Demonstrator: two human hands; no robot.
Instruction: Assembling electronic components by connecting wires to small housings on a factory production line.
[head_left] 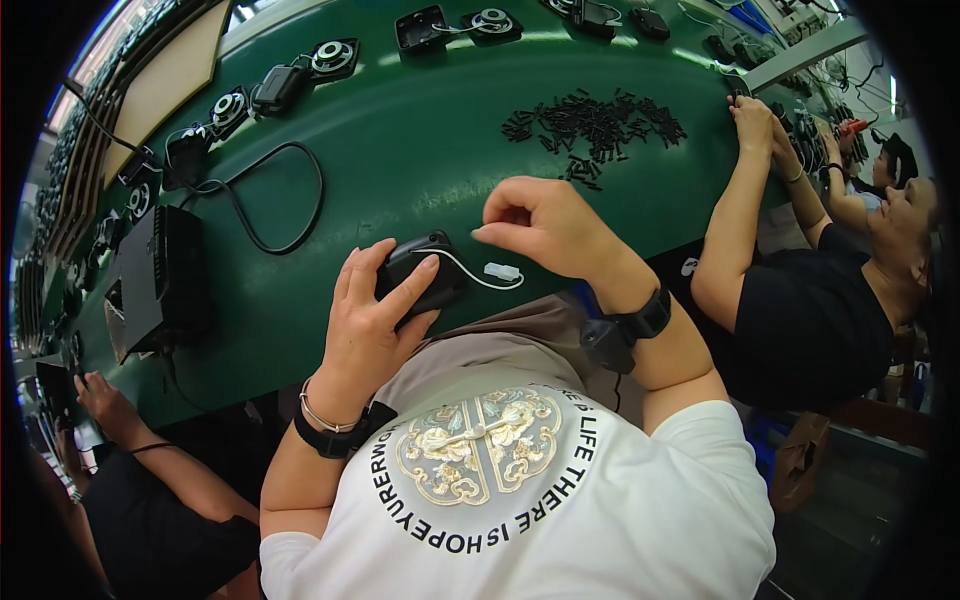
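Observation:
My left hand is spread over a small black plastic housing near the front edge of the green bench, with the fingers and thumb gripping its sides. From the housing runs a thin white cable, which passes by my index fingertip and ends in a white plug connector lying to the right. Just above and right of the housing, my right hand is raised, its fingers curled and the thumb near them. Whatever the right fingertips hold, if anything, is too hidden to make out.
A heap of small black rod-like parts lies on the green bench beyond my right hand. Speaker units with black housings line the far edge. A black box and looped black cable are left. Co-workers sit on both sides.

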